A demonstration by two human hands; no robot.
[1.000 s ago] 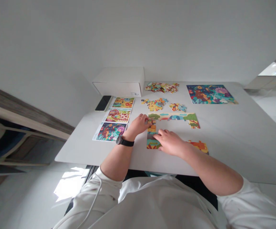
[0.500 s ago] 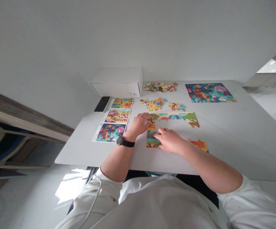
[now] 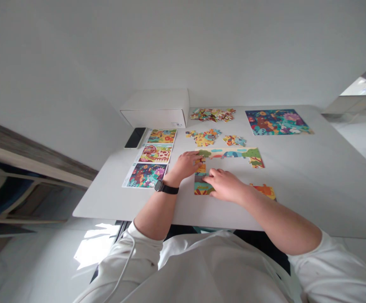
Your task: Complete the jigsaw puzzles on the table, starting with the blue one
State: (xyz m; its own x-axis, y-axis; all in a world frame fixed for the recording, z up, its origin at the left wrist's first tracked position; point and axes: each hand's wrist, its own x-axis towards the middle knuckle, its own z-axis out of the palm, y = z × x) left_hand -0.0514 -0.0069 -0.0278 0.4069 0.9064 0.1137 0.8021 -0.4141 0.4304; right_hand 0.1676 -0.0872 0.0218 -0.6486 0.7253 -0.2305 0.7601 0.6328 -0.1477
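Left hand [image 3: 187, 165] seems to grip a small jigsaw piece [image 3: 199, 160] at the corner of the partly built puzzle border [image 3: 230, 153], centre of the frame, in the head view — a firm pinch suits it. Right hand [image 3: 223, 186] lies open, fingertips [image 3: 208, 179] on the border's lower-left column — a light, steadying touch.

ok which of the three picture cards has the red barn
The middle card, next to the left hand: only it shows a red barn. The top card is mostly yellow, and the bottom card is dark blue and teal.

No legible text anywhere
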